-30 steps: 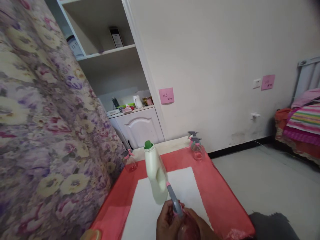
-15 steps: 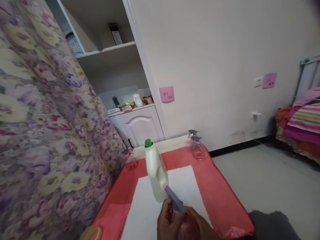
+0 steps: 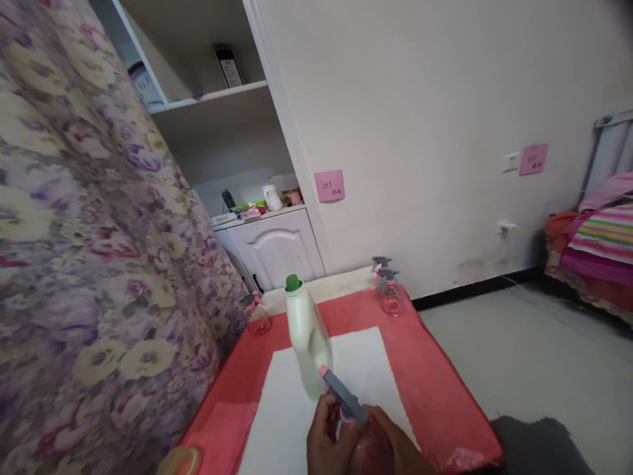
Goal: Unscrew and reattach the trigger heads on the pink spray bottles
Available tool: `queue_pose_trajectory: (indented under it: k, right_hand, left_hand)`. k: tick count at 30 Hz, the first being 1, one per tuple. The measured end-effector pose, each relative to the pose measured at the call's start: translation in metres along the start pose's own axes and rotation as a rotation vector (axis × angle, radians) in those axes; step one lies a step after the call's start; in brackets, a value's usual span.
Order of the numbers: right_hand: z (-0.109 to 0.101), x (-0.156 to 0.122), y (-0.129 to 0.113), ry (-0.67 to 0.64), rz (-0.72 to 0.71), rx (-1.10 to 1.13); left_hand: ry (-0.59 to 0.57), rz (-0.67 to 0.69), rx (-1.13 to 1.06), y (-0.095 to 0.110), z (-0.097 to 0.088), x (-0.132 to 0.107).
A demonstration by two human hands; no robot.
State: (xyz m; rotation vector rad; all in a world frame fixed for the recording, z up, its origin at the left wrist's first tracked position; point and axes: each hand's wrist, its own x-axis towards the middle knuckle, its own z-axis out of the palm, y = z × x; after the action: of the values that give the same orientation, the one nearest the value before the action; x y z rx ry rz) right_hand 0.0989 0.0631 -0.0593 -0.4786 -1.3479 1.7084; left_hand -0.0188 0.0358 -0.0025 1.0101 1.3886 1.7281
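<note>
Low in the view, a spray bottle (image 3: 345,396) with a grey trigger head and pink nozzle is between my two hands, its head tilted up to the left. The fingers of my left hand (image 3: 326,435) are closed around its pink collar. My right hand (image 3: 398,439) is wrapped around the clear body, partly hidden by it. Just beyond them a pale green jug (image 3: 309,340) stands upright, with a green piece showing at its mouth. The jug is on a white sheet (image 3: 277,415) laid over a red tablecloth (image 3: 425,369).
One clear spray bottle (image 3: 258,321) stands at the table's back left. Another spray bottle (image 3: 392,301) is at the back right, with one more behind it. A round tan object (image 3: 180,460) shows at the lower left. A floral curtain (image 3: 99,264) hangs along the left side.
My hands and the spray bottle have shifted very slightly left. Slightly more of the pink collar shows between my fingers. The jug and the other bottles stay put.
</note>
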Motion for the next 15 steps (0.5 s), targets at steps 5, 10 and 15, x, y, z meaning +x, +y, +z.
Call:
queue_pose_trajectory:
  k: [5,10,15]
  right_hand:
    - [-0.005,-0.002,0.004,0.010,0.001,-0.192]
    - [-0.006,-0.002,0.001,0.009,0.028,-0.269]
    - [0.000,0.000,0.001,0.138,0.029,-0.236]
  left_hand:
    - [0.022,0.013,0.073,0.006,-0.004,0.006]
    - [-0.035,-0.037,0.035,0.031,-0.010,0.010]
    - [0.061,-0.035,-0.017,0.059,-0.019,0.011]
